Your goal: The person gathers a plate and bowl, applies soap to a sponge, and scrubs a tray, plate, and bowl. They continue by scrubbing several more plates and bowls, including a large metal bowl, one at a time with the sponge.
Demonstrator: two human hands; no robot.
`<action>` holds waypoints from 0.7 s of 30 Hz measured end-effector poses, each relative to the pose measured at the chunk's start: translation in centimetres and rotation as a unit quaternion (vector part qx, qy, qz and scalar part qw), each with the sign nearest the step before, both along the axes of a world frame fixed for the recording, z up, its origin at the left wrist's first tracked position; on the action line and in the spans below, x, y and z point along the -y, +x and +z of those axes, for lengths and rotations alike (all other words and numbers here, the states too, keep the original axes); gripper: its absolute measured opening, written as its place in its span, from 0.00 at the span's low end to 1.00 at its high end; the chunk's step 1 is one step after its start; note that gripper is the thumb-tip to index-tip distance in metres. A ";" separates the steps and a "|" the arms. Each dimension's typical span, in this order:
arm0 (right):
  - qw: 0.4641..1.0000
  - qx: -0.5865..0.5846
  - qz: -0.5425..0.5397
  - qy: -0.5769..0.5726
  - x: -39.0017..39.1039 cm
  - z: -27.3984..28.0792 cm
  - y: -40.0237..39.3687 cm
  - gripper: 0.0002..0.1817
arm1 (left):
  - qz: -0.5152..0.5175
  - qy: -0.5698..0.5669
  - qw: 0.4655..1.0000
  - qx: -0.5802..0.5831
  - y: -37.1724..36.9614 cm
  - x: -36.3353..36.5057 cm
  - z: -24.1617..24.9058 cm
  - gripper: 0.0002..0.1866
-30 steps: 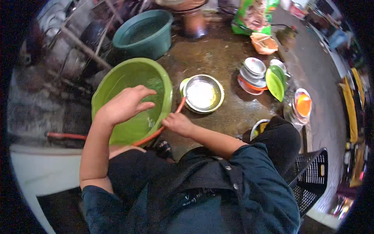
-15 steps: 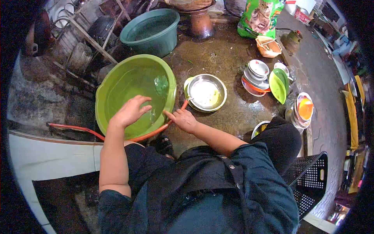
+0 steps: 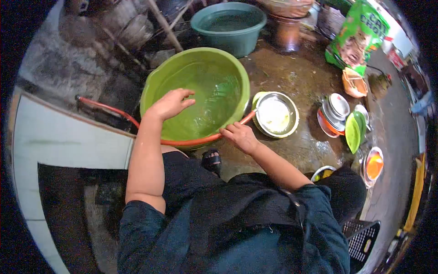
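Note:
My left hand [image 3: 174, 104] hangs over the large green basin [image 3: 159, 75], fingers apart and nothing in them. Clear water with ripples fills much of that basin. At its front right rim, my right hand [image 3: 240, 136] is closed on an orange hose [image 3: 191, 141]. The hose runs along the front of the basin from the left. Its end [image 3: 251, 117] reaches the rim of a metal bowl [image 3: 292, 108], which rests on a light green container and has some yellowish bits inside. Whether water leaves the hose cannot be made out.
A teal tub [image 3: 248, 39] of water stands behind. On the wet floor to the right are stacked dishes [image 3: 338, 106], green leaf-shaped dishes [image 3: 352, 132], an orange-topped stack [image 3: 375, 165], a peach basket [image 3: 355, 84] and a green bag [image 3: 358, 39]. A black crate [image 3: 362, 242] sits lower right.
The view has shifted, so the basin and dishes appear further right. My right hand still grips the hose; my left hand stays open above the basin.

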State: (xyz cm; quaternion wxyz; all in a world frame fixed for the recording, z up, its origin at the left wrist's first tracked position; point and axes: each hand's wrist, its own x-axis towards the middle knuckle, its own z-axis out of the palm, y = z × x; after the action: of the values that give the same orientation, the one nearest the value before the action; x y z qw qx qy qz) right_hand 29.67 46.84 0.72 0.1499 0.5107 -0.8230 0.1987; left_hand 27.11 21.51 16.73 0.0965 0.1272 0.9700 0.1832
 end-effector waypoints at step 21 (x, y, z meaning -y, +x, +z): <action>0.996 0.014 -0.050 0.067 4.3 1.2 3.1 0.20 | 0.003 0.031 0.999 0.008 0.4 1.0 0.1 0.20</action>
State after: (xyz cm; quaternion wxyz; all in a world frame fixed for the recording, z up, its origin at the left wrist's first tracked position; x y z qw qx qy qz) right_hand 32.73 42.57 1.95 0.1138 0.4747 -0.8611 0.1421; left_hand 27.54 20.46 16.86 0.1001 0.1256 0.9634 0.2144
